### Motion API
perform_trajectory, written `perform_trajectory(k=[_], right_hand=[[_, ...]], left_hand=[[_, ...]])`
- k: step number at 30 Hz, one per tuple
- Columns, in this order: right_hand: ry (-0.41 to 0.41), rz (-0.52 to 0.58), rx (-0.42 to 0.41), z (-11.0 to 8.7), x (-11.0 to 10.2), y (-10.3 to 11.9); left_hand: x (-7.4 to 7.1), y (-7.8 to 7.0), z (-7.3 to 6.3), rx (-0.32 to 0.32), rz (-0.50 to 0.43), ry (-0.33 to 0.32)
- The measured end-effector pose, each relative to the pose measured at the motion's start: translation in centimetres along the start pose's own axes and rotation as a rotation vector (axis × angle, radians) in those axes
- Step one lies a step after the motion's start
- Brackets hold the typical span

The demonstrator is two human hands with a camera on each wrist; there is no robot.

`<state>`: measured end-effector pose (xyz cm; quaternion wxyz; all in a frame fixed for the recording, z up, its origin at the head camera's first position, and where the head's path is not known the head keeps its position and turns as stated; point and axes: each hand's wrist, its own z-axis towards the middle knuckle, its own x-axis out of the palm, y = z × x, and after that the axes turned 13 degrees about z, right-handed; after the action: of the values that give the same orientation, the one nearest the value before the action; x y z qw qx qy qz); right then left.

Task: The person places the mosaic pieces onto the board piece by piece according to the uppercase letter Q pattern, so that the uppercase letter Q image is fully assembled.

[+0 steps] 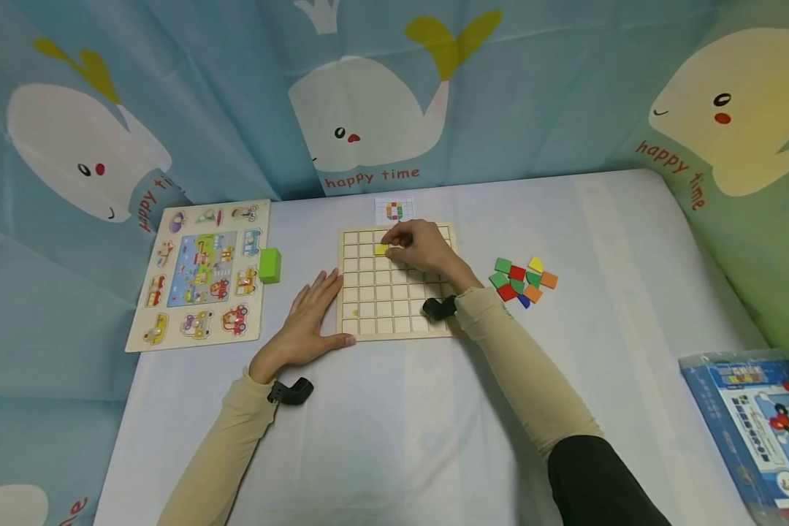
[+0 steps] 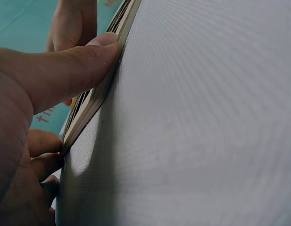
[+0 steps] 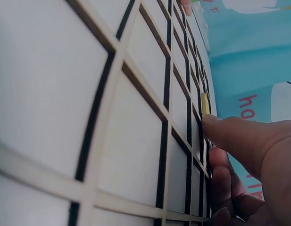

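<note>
My right hand point(image 1: 421, 245) pinches a yellow tile point(image 1: 380, 250) over the upper rows of a pale wooden grid board point(image 1: 346, 292). Seen from the right wrist, the thumb point(image 3: 230, 134) meets the edge of that yellow tile point(image 3: 204, 103), which stands slightly proud of the grid. With fingers stretched out, my left hand point(image 1: 305, 329) rests along the board's left edge. Its thumb point(image 2: 84, 66) lies against the board's near edge in the left wrist view, and the other fingers are at the side.
Loose red, green, orange, yellow and blue tiles point(image 1: 516, 272) lie right of the board. Behind it is a small pattern card point(image 1: 394, 210). At left are a picture puzzle board point(image 1: 171, 314) and a green block point(image 1: 269, 265); a blue packaged box point(image 1: 736, 431) sits at the right edge.
</note>
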<state>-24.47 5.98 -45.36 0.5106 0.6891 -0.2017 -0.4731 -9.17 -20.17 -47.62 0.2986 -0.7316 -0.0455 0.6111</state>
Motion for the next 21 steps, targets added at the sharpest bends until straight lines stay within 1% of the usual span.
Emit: perform_trajectory(k=[9, 14, 18, 21], right_hand=[[0.031, -0.011, 0.004, -0.1, -0.3, 0.1], [0.04, 0.024, -0.011, -0.3, -0.7, 0.0], [0.03, 0.065, -0.032, -1.2, -1.3, -0.1], [0.01, 0.049, -0.038, -2.3, -2.4, 0.1]], left_hand=[[0.0, 0.0, 0.0, 0.004, -0.004, -0.006], [0.0, 0.0, 0.1, 0.012, -0.008, -0.017], [0.2, 0.0, -0.1, 0.016, -0.002, -0.024], [0.3, 0.0, -0.2, 0.015, -0.003, -0.023]])
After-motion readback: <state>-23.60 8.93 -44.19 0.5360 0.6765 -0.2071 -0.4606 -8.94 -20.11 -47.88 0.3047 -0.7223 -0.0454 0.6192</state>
